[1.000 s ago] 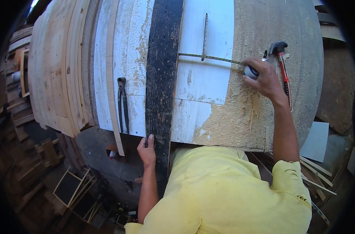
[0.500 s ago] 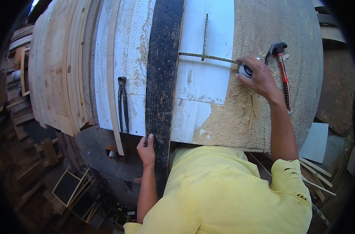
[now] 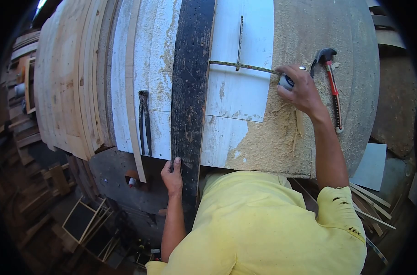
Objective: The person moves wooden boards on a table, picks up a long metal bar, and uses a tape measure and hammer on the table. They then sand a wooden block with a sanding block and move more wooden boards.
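Observation:
A long dark board (image 3: 188, 82) lies across the workbench. My left hand (image 3: 172, 178) grips its near end, thumb on top and the other fingers hidden beneath. My right hand (image 3: 301, 87) is closed around a tape measure (image 3: 286, 82) over the sawdust-covered part of the bench. The tape's blade (image 3: 258, 68) stretches left to the dark board's edge. Across that blade, over a white panel (image 3: 238, 98), runs a thin marked strip (image 3: 240, 41). Right of my right hand lies a hammer (image 3: 333, 87) with a red and black handle.
Black pincers (image 3: 145, 123) and a thin wood strip (image 3: 130, 82) lie left of the dark board. Stacked planks (image 3: 68, 82) fill the bench's left side. Wood strips (image 3: 375, 206) and a pale sheet (image 3: 371, 166) are at the lower right, below the bench (image 3: 327, 137).
My right hand and the tape measure have shifted very slightly left. My left hand keeps its hold on the dark board.

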Motion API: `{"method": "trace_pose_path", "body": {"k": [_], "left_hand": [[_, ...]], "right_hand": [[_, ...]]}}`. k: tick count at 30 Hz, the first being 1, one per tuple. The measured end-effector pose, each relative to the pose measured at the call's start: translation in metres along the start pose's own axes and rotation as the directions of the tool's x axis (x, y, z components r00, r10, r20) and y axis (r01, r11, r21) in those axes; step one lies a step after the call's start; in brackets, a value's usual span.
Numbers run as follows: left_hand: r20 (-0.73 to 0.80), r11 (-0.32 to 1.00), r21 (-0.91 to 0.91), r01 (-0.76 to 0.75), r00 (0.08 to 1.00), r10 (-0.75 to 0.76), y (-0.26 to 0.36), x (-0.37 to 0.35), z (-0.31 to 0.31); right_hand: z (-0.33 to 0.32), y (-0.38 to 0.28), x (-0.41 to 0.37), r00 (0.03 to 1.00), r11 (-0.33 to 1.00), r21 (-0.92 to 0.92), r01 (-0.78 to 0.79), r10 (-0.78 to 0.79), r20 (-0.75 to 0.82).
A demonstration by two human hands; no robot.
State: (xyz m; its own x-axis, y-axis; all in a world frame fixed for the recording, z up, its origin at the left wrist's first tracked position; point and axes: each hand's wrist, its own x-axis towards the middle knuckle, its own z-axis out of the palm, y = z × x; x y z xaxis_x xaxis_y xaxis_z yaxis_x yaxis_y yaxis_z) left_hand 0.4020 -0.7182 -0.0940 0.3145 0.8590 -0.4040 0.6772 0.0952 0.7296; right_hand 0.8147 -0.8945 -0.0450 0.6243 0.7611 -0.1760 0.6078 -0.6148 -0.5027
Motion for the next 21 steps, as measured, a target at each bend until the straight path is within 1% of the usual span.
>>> {"method": "trace_pose_path", "body": {"k": [4, 6, 7, 8, 9, 10, 11, 12, 13, 14, 15, 16, 17, 18, 19, 20, 21], "left_hand": [[-0.019, 0.999, 0.011, -0.039, 0.999, 0.039, -0.012, 0.003, -0.005], [0.060, 0.976, 0.218, 0.024, 0.997, -0.038, -0.006, 0.008, -0.015], [0.055, 0.977, 0.214, 0.021, 0.998, -0.034, -0.001, 0.007, -0.018], [-0.001, 0.905, 0.417, -0.083, 0.996, 0.092, 0.022, 0.002, -0.025], [-0.031, 0.779, 0.606, -0.162, 0.974, 0.226, 0.045, -0.002, -0.032], [-0.046, 0.771, 0.614, -0.168, 0.968, 0.248, 0.063, -0.002, -0.038], [-0.042, 0.822, 0.528, -0.212, 0.960, 0.275, 0.081, -0.001, -0.038], [-0.041, 0.862, 0.438, -0.254, 0.952, 0.302, 0.100, 0.000, -0.036], [0.026, 0.971, 0.070, -0.227, 0.974, 0.226, 0.121, -0.001, -0.026], [0.117, 0.943, -0.303, -0.139, 0.976, 0.181, 0.140, -0.003, -0.014], [0.283, 0.820, -0.572, -0.024, 0.933, 0.224, 0.156, -0.003, -0.008], [0.278, 0.820, -0.572, -0.035, 0.932, 0.234, 0.160, -0.003, -0.003], [0.301, 0.746, -0.666, 0.019, 0.921, 0.246, 0.161, -0.002, 0.001], [0.327, 0.660, -0.747, 0.078, 0.908, 0.262, 0.162, 0.000, 0.004], [0.288, 0.684, -0.727, 0.054, 0.929, 0.233, 0.154, 0.001, 0.004], [0.290, 0.685, -0.727, 0.050, 0.926, 0.240, 0.155, -0.001, 0.004], [0.254, 0.690, -0.724, 0.025, 0.939, 0.232, 0.155, -0.001, 0.003]], "right_hand": [[-0.003, -0.005, -0.004, 1.000, 1.000, 0.009, -0.022, 0.022, -0.016], [-0.007, 0.001, -0.010, 1.000, 0.999, 0.026, -0.022, 0.023, -0.020], [-0.010, 0.004, -0.012, 0.999, 0.999, 0.042, -0.025, 0.026, -0.023], [-0.018, 0.002, -0.016, 0.999, 0.999, 0.041, -0.019, 0.020, -0.026], [-0.029, -0.003, -0.021, 0.992, 0.986, 0.118, -0.114, 0.107, 0.066], [-0.035, -0.008, -0.027, 0.969, 0.959, 0.186, -0.215, 0.186, 0.163], [-0.030, -0.010, -0.036, 0.981, 0.934, 0.313, -0.173, 0.134, 0.141], [-0.028, -0.020, -0.043, 0.982, 0.934, 0.316, -0.169, 0.131, 0.139], [-0.025, -0.035, -0.047, 0.980, 0.907, 0.403, -0.126, 0.050, 0.194], [-0.022, -0.050, -0.052, 0.970, 0.868, 0.488, -0.088, -0.036, 0.239], [-0.018, -0.060, -0.056, 0.963, 0.850, 0.526, -0.033, -0.113, 0.244], [-0.012, -0.069, -0.061, 0.951, 0.826, 0.563, 0.019, -0.189, 0.245], [-0.008, -0.078, -0.063, 0.932, 0.836, 0.549, -0.022, -0.182, 0.314], [-0.005, -0.082, -0.067, 0.936, 0.835, 0.550, -0.014, -0.183, 0.301], [-0.001, -0.085, -0.071, 0.942, 0.813, 0.581, 0.033, -0.220, 0.253], [0.001, -0.086, -0.074, 0.945, 0.789, 0.609, 0.080, -0.255, 0.206], [0.000, -0.086, -0.075, 0.941, 0.799, 0.597, 0.069, -0.251, 0.227]]}}
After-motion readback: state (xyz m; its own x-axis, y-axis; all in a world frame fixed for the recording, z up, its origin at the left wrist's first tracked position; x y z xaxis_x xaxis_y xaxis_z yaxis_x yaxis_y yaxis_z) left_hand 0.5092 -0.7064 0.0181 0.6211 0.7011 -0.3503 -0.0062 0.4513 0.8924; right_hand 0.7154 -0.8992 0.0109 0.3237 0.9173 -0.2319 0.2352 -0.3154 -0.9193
